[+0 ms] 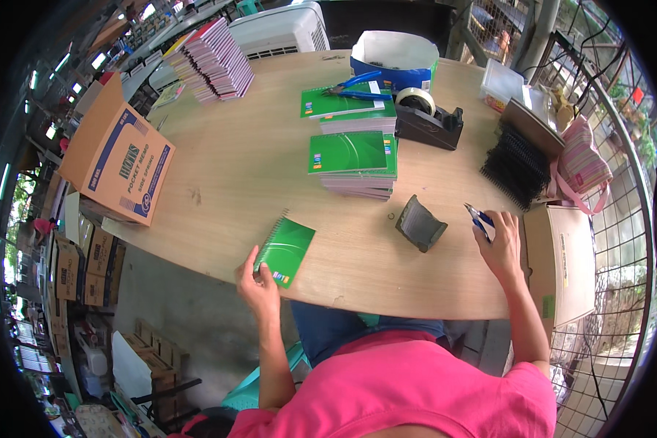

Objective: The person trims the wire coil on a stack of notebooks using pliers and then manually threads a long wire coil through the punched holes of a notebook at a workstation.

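Here, the left hand (258, 286) pinches a glossy green spiral notebook (286, 250) at the wooden table's (233, 175) near edge. The right hand (501, 244) grips blue-handled pliers (479, 220). A brown cardboard box (117, 157) with a blue label sits far left.

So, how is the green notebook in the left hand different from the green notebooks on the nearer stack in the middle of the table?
The single green notebook lies alone and flat at the table's near edge, turned at a slant, with the left hand on its lower corner. The stacked notebooks sit piled further in, roughly square to the view, and no hand touches them. Both have green covers with a small coloured strip.
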`<action>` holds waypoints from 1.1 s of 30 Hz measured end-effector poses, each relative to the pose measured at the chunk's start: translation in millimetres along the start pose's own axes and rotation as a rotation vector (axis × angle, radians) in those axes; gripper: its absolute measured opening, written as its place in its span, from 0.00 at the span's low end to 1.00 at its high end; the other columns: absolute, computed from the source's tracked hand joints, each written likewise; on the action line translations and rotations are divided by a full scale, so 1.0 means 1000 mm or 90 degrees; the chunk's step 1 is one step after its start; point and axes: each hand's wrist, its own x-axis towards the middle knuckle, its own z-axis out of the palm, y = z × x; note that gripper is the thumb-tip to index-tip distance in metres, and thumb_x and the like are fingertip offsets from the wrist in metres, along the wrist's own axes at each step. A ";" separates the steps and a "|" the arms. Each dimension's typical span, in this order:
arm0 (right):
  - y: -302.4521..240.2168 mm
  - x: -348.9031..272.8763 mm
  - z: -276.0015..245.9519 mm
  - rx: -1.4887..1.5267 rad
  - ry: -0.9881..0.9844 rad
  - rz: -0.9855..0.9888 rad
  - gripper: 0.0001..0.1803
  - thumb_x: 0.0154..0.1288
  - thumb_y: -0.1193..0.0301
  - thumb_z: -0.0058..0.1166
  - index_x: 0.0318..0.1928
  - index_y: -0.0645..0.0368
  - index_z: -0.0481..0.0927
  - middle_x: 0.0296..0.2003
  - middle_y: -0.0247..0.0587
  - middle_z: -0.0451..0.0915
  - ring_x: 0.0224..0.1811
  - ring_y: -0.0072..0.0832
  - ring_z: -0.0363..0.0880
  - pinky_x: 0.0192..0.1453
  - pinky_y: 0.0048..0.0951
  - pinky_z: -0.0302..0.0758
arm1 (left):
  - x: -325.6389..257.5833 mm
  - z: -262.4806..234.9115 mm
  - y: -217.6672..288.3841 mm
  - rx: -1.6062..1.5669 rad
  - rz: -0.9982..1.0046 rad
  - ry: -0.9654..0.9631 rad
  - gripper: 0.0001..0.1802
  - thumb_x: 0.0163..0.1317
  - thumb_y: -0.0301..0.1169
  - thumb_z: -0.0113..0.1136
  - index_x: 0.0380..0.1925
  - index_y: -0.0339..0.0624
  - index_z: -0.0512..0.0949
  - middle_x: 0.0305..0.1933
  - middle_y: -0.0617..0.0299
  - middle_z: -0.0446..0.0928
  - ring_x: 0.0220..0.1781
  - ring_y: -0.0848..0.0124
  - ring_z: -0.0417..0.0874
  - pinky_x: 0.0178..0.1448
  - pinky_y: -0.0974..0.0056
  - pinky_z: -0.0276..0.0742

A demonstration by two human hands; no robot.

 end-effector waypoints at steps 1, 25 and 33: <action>0.011 -0.010 0.010 -0.012 0.003 0.016 0.20 0.55 0.71 0.68 0.48 0.62 0.79 0.41 0.50 0.78 0.47 0.49 0.73 0.54 0.46 0.72 | -0.001 -0.008 -0.013 0.189 0.018 -0.002 0.20 0.63 0.30 0.65 0.56 0.48 0.83 0.54 0.53 0.75 0.54 0.60 0.76 0.57 0.57 0.74; 0.095 0.073 0.048 -0.279 0.109 0.131 0.10 0.56 0.72 0.66 0.40 0.56 0.83 0.43 0.42 0.76 0.50 0.43 0.74 0.49 0.44 0.73 | 0.106 0.088 0.096 -0.451 0.165 -0.135 0.21 0.66 0.20 0.62 0.59 0.39 0.71 0.42 0.60 0.78 0.41 0.75 0.78 0.39 0.69 0.76; 0.096 0.079 0.041 -0.198 0.245 -0.079 0.06 0.60 0.73 0.63 0.39 0.56 0.82 0.46 0.36 0.81 0.54 0.38 0.77 0.61 0.51 0.67 | -0.014 0.086 0.047 -0.132 0.360 -0.167 0.21 0.68 0.17 0.52 0.60 0.41 0.75 0.53 0.51 0.73 0.51 0.62 0.76 0.52 0.60 0.76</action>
